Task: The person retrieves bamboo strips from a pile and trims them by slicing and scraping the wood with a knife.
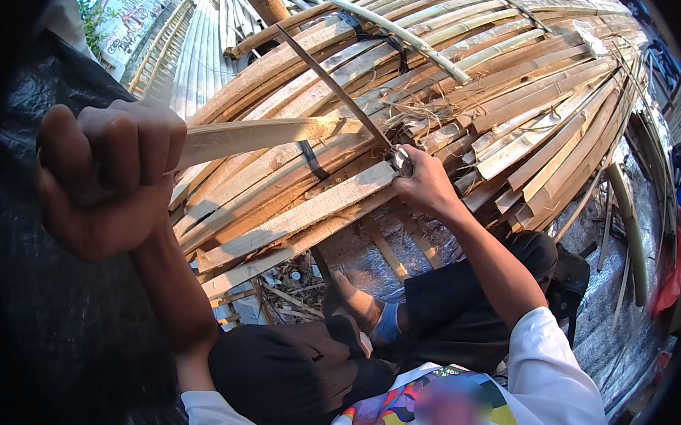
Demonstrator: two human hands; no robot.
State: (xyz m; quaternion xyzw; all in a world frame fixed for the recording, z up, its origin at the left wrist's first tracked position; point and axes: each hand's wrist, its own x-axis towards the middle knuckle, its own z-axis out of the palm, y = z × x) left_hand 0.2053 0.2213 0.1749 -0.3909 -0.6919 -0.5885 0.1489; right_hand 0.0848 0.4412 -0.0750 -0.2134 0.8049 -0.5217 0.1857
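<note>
The left hand (108, 173) is clenched around one end of a flat, pale yellow wooden strip (260, 138), and this hand is near to the camera. The strip goes from the fist toward the right, over the pile, and its far end is at the blade. The right hand (427, 182) is grasping a long, narrow, brownish metal blade (327, 79) by its lower end; the handle is mostly hidden by the fingers. The blade points to the upper left and crosses the far part of the strip; I cannot tell if they are touching.

Under both lies a wide pile of split brown bamboo slats (546, 104), with black bands (312, 160) around some of them. A pale green bamboo rod (405, 37) rests across the pile, and thin, curly fibres (443, 118) lie just beside the right hand.
</note>
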